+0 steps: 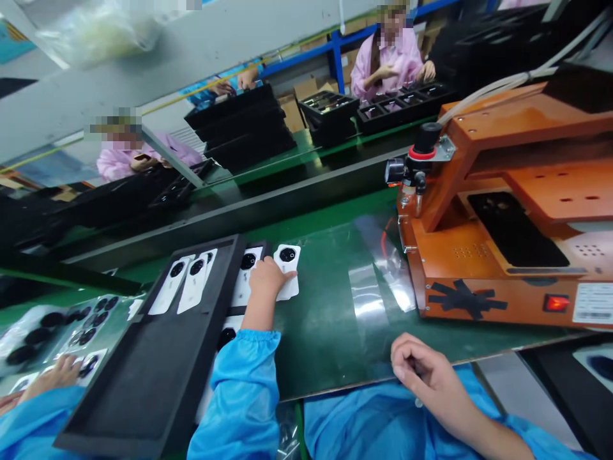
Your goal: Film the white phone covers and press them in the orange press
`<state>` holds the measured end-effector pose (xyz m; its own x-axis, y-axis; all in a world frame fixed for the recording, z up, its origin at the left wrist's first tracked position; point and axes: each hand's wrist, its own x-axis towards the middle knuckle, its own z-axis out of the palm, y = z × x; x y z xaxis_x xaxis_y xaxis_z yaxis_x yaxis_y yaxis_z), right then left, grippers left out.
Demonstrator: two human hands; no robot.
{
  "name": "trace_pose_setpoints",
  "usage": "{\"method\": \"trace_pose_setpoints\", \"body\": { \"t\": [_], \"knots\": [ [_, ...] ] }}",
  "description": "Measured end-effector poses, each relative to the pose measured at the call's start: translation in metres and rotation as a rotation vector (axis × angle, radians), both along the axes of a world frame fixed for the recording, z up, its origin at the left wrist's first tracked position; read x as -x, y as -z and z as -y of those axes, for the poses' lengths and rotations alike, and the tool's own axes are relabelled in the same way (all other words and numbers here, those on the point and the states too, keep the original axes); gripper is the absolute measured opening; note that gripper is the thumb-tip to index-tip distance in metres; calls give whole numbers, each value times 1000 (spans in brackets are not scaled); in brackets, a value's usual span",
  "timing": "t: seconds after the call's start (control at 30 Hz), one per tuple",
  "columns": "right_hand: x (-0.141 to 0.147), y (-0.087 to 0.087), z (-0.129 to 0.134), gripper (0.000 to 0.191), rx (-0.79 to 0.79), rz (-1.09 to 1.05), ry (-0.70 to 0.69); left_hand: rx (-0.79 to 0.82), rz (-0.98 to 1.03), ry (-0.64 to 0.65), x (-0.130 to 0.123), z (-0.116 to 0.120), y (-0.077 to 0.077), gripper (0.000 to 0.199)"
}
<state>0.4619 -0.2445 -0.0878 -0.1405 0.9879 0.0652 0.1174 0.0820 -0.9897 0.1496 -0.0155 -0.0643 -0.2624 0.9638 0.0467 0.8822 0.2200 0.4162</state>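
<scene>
My left hand, in a blue sleeve, reaches over the right side of the black tray. Its thumb and fingers are closed on a white phone back with a round black camera ring. Another white back lies in a tray just left of that hand. My right hand hovers near the front table edge, fingers curled together, with nothing visible in it. More white backs rest at the upper end of the black tray.
An orange press machine stands at the right with a black pad. Clear film lies on the green table. At the far left, a co-worker's hand touches white parts. Other people sit behind stacked black trays.
</scene>
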Motion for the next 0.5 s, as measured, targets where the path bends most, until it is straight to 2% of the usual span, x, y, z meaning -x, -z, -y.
{"method": "trace_pose_setpoints", "body": {
  "t": [0.1,0.2,0.3,0.4,0.5],
  "knots": [
    [-1,2,-5,28,35,-20,-38,-32,29,6,2,6,-6,40],
    [-2,4,-10,29,69,-60,-54,-58,91,5,8,11,-21,37],
    [-1,2,-15,31,82,-120,-47,-112,193,3,7,32,-29,44],
    [4,-6,-24,30,100,-140,-53,-92,342,105,-15,82,-14,64],
    [12,-17,-44,25,102,-77,-29,35,592,246,-51,145,16,51]
  ]
}}
